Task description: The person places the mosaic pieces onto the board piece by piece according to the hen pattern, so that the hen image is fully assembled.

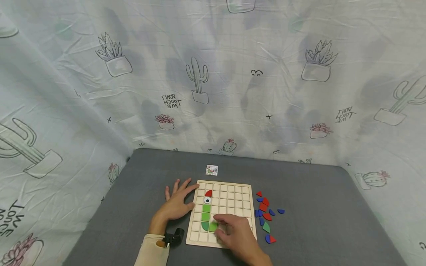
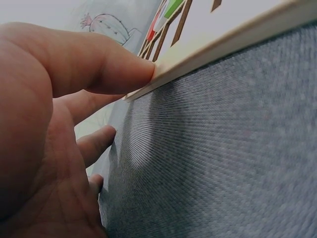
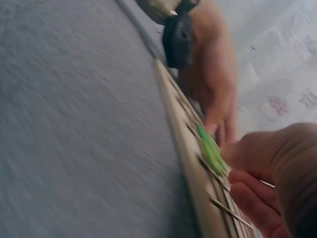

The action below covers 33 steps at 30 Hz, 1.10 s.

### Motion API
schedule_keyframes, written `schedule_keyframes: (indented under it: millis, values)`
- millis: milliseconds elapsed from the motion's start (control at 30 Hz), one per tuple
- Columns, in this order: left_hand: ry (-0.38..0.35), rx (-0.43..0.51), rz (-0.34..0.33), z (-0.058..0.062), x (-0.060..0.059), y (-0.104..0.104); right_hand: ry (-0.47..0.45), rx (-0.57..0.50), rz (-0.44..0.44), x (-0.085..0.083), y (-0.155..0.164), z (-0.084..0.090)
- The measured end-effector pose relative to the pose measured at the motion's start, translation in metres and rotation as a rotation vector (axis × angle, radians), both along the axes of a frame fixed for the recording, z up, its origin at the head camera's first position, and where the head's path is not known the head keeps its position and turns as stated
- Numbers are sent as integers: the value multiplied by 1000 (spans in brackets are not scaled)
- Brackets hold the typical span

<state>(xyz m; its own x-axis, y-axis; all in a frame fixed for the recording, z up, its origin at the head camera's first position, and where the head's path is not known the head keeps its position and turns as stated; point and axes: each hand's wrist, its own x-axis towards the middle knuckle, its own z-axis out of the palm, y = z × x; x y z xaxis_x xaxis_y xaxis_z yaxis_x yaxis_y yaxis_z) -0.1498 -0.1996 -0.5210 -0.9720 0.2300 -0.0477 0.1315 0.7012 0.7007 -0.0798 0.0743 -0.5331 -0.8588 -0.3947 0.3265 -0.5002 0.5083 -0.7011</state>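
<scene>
A wooden grid board (image 1: pixel 233 195) lies on the grey table. In its left columns sit a red half-round piece (image 1: pixel 208 193), an eye piece (image 1: pixel 207 200) and green pieces (image 1: pixel 206 212) in a line down to a curved one. My right hand (image 1: pixel 233 231) lies over the board's lower middle, its curled fingertips on a green piece (image 1: pixel 213 226); the right wrist view shows this hand (image 3: pixel 270 173) at the green pieces (image 3: pixel 210 148). My left hand (image 1: pixel 178 202) lies flat on the table, fingers straight, its fingers (image 2: pixel 99 69) pressing the board's left edge (image 2: pixel 223 42).
Several loose red, blue and green pieces (image 1: pixel 266 216) lie scattered just right of the board. A small picture card (image 1: pixel 212 170) lies behind the board. A black wrist camera (image 1: pixel 173 236) sits on my left wrist. A cactus-print cloth (image 1: pixel 213 85) hangs close around the table.
</scene>
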Motion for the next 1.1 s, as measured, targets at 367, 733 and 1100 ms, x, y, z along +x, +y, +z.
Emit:
schedule_keyframes:
  millis: [367, 733, 1100]
  values:
    - [-14, -2, -2, 2, -1, 1, -109, -105, -77, -7, 92, 6]
    - [-13, -5, 9, 2, 2, 1, -140, -88, -223, 10, 141, -1]
    - [-9, -7, 4, 2, 1, 0, -197, 59, -452, 24, 156, 10]
